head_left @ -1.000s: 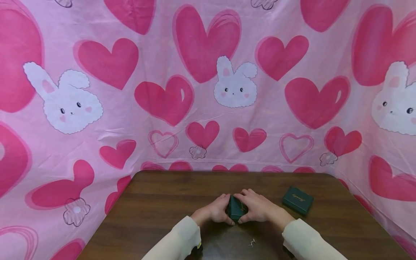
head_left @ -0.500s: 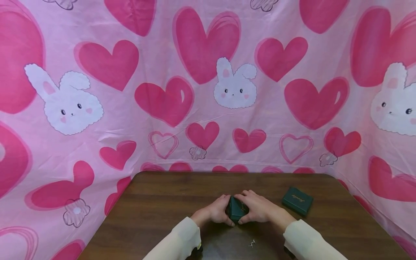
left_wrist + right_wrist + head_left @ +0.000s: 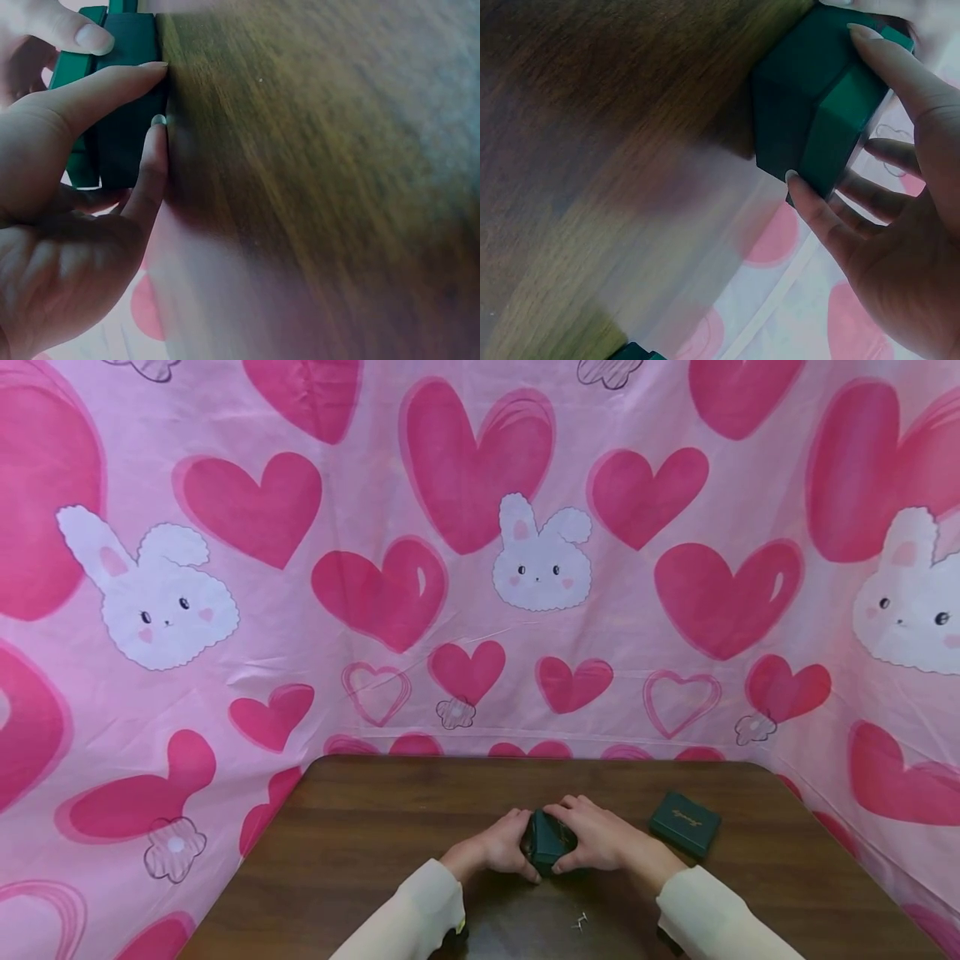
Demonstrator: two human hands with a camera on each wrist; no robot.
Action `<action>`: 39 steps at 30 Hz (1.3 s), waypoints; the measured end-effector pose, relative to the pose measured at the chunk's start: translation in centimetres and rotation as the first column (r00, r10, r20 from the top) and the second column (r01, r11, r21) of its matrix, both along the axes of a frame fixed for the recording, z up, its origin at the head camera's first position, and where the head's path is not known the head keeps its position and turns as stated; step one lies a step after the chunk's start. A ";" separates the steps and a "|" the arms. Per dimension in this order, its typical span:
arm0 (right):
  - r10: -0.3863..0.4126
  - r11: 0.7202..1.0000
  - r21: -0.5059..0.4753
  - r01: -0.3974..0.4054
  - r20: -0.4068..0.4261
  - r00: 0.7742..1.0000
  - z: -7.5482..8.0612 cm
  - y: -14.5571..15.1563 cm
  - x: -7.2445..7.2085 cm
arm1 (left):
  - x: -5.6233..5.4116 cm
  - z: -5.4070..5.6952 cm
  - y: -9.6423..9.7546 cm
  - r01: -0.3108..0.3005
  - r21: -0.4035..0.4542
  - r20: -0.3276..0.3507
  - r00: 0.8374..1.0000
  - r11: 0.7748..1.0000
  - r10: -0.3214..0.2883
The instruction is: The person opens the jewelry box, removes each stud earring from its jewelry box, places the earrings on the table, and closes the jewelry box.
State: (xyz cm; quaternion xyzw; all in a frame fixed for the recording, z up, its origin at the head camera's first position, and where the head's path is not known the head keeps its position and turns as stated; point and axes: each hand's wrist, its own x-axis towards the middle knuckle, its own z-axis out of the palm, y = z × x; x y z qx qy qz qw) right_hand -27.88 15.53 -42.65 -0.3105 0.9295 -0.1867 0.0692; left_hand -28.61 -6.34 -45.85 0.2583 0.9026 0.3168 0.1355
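A small dark green box (image 3: 550,837) with a lid stands on the table between both hands. My left hand (image 3: 506,843) grips its left side. In the left wrist view its thumb and a finger (image 3: 154,154) lie against the box's lower part. My right hand (image 3: 592,833) holds the other side, its thumb (image 3: 885,56) and another finger on the box near the lid's edge in the right wrist view. Whether the lid is lifted I cannot tell. Nearer the person, small thin silvery pieces (image 3: 581,921) lie on the table, too small to make out.
A second, flatter green box (image 3: 686,823) with gold script on top lies to the right, beyond the right forearm. The brown wood-grain table (image 3: 360,835) has rounded far corners. A pink cloth (image 3: 480,610) with hearts and rabbits hangs behind and at both sides.
My right hand has shifted very slightly to the right, and the held box has turned a little with it. Otherwise both hands keep their hold; the silvery pieces and second box stay put.
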 end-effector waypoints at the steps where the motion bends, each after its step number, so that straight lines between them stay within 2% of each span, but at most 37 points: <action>1: -0.001 1.000 -0.001 0.001 0.002 1.000 0.0 0.0 0.0 | 0.0 -0.1 0.0 -0.002 0.010 0.010 1.000 1.000 0.002; 8: -0.005 1.000 0.008 0.005 -0.016 1.000 -0.4 0.0 0.1 | 0.1 -0.2 0.2 0.008 -0.008 -0.016 1.000 1.000 -0.008; 16: -0.003 0.999 0.037 0.004 -0.039 0.999 -0.3 -0.1 0.2 | 0.0 -0.3 0.2 -0.003 -0.004 -0.001 1.000 1.000 0.003; 24: -0.011 0.999 0.034 0.012 -0.025 1.000 -0.3 -0.1 0.4 | 0.4 -0.1 0.2 -0.009 0.002 0.018 1.000 1.000 0.009; 39: -0.041 0.999 0.016 0.041 0.000 0.999 -0.3 0.4 0.3 | 0.2 -0.1 0.1 -0.007 0.003 0.026 1.000 1.000 0.007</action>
